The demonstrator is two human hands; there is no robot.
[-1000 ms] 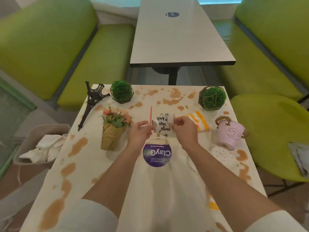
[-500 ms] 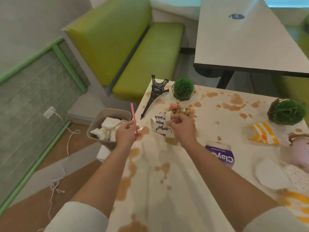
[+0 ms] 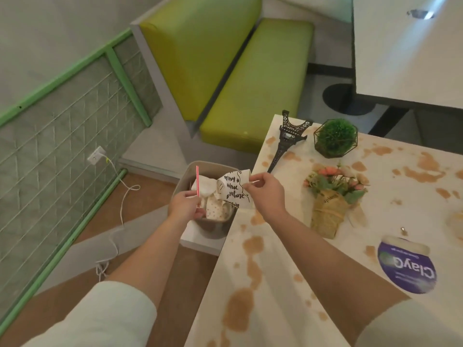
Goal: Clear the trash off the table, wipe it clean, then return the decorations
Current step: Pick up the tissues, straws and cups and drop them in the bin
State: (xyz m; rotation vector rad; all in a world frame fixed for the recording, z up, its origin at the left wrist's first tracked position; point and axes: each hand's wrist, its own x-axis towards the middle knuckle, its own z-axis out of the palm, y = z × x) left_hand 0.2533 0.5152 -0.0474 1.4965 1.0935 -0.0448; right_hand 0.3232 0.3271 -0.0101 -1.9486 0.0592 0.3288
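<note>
Pink and thin, the straw (image 3: pixel 197 182) stands up in your left hand (image 3: pixel 184 206), pinched over the gray bin (image 3: pixel 200 169) in the middle of the frame. Your right hand (image 3: pixel 266 194) pinches the crumpled paper cup (image 3: pixel 234 190) over the bin too. Brown spills (image 3: pixel 240 309) dot the counter (image 3: pixel 288 284) at lower right.

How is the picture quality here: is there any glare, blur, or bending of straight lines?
Head view: glare streaks the far table; wide-angle lens bows the green rail; cup, straw and both hands stay fairly sharp; light is soft and even.
</note>
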